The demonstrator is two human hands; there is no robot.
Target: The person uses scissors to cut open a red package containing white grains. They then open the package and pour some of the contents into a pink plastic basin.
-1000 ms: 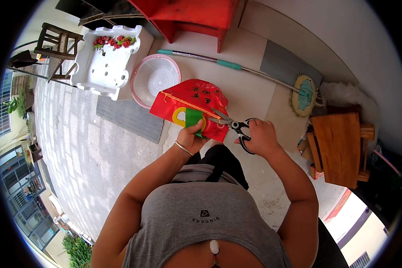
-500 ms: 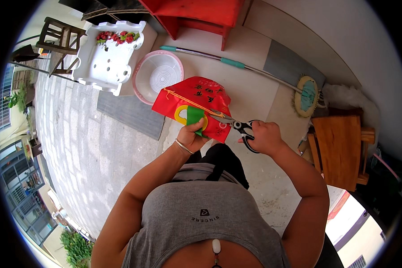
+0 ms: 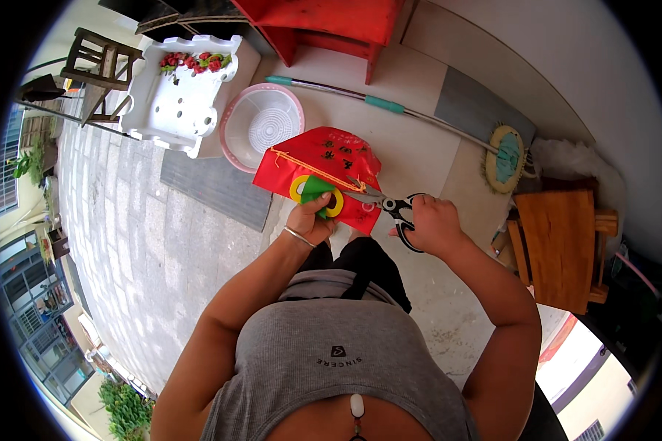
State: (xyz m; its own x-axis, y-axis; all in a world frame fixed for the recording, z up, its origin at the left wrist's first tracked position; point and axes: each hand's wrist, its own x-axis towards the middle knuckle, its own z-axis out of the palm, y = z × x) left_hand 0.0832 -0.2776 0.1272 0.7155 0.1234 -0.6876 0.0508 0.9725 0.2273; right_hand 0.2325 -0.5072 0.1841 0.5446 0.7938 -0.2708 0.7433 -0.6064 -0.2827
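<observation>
My left hand (image 3: pixel 309 222) is closed on the lower edge of a red bag (image 3: pixel 357 151), its thumb over a green patch (image 3: pixel 315 188) flanked by two yellow rings (image 3: pixel 337 208). An orange cord (image 3: pixel 309 165) runs slantwise across the bag. In my closed right hand (image 3: pixel 435 225) are scissors (image 3: pixel 391 205) with black-and-white handles. Their blades are parted and lie against the bag's right part, by the cord's end. Whether the cord sits between the blades I cannot tell.
Beyond the bag stand a pink-rimmed basin (image 3: pixel 261 121) and a white foam box (image 3: pixel 158 110) holding red-and-green pieces. A mop (image 3: pixel 390 105) lies across the floor under a red stool (image 3: pixel 324 22). Wooden furniture (image 3: pixel 555 242) stands at the right.
The green patch and my left thumb have shifted slightly left, baring more of the right yellow ring. Bag and scissors have barely moved.
</observation>
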